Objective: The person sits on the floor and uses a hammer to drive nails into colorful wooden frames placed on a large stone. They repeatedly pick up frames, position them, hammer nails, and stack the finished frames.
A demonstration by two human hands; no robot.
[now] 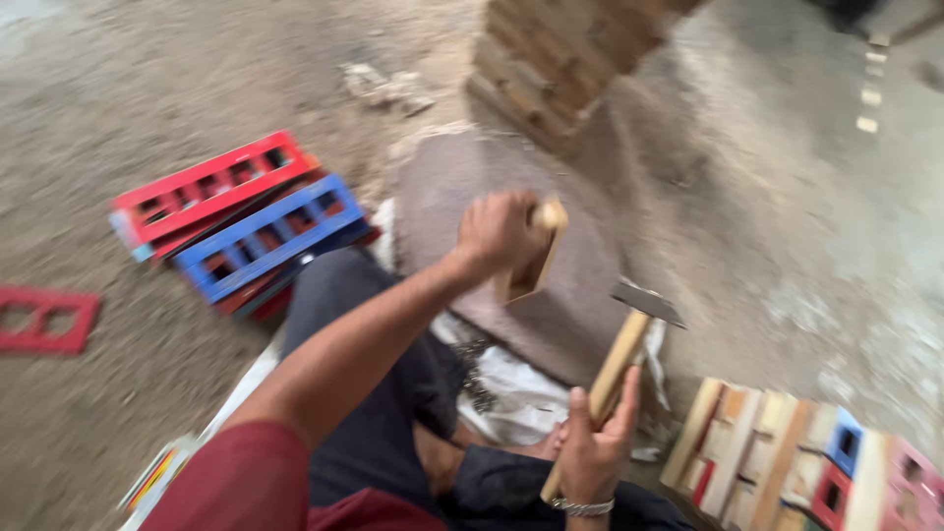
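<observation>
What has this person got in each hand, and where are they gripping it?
The right hand grips a hammer low on its wooden handle. The left hand holds a small open wooden frame by its top end.

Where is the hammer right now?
In the head view, lower right of centre: the hammer is held by its wooden handle in the right hand, head raised beside the flat stone.

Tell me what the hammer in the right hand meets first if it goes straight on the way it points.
Probably the flat stone slab: the hammer in the right hand points up and forward, its head at the slab's near edge. The wooden piece in the left hand stands farther left. Depth is blurred.
</observation>
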